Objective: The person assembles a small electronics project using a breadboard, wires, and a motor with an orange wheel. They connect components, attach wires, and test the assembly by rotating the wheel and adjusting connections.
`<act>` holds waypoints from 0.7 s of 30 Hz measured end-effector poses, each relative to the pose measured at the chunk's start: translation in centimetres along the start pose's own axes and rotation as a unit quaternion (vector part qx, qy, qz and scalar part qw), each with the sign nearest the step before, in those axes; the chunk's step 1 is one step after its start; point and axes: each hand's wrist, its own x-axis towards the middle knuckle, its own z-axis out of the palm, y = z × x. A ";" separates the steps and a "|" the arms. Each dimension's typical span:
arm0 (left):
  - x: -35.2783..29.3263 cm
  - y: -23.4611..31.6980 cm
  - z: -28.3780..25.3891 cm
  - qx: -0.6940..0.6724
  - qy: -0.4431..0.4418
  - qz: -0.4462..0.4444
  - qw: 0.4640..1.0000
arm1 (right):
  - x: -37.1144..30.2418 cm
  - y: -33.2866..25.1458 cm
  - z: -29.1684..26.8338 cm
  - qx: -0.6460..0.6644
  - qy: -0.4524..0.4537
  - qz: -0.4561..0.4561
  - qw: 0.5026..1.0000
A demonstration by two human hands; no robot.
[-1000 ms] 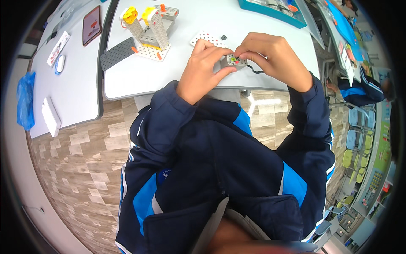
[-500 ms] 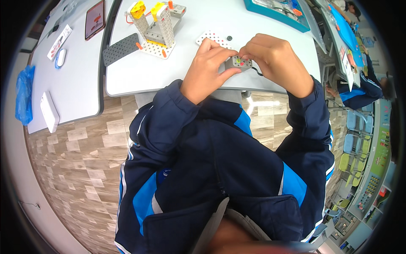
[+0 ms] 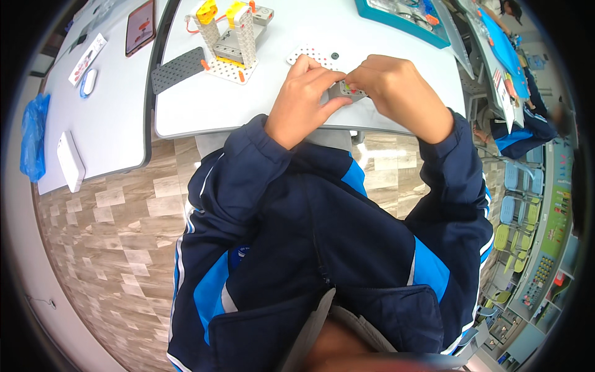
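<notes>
Tipping may be caused by lopsided pressing — block (image 3: 354, 94) pinched by left hand (image 3: 302, 99), right hand (image 3: 395, 88) bunched above, any hold hidden.

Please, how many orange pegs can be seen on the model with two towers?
3: one peg on the grey block at the back, one at the left edge of the white base plate, one near its front corner. Others may hide behind the towers.

Boxy grey block (image 3: 349, 92), w/ colour-dotted top up, is prob. on tbl. (image 3: 204, 108) nr. edge.
</notes>
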 end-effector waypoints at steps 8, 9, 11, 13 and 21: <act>-0.2 -0.3 0.1 -0.005 0.000 -0.005 1.000 | 0.0 1.0 -1.1 0.108 0.015 0.043 0.993; -0.2 -0.3 0.1 -0.006 -0.001 -0.006 1.000 | -0.1 1.0 -0.9 0.091 0.027 0.018 0.995; -0.4 -0.1 0.1 -0.008 -0.005 -0.013 1.000 | -0.4 1.2 -0.6 0.053 0.045 -0.024 0.997; -0.8 0.1 -0.1 -0.011 -0.007 -0.021 1.000 | -0.7 2.3 -1.2 0.170 -0.007 0.028 0.985; -1.9 1.0 -0.5 0.031 0.019 -0.017 0.999 | 1.1 9.1 4.7 0.162 0.002 0.090 0.983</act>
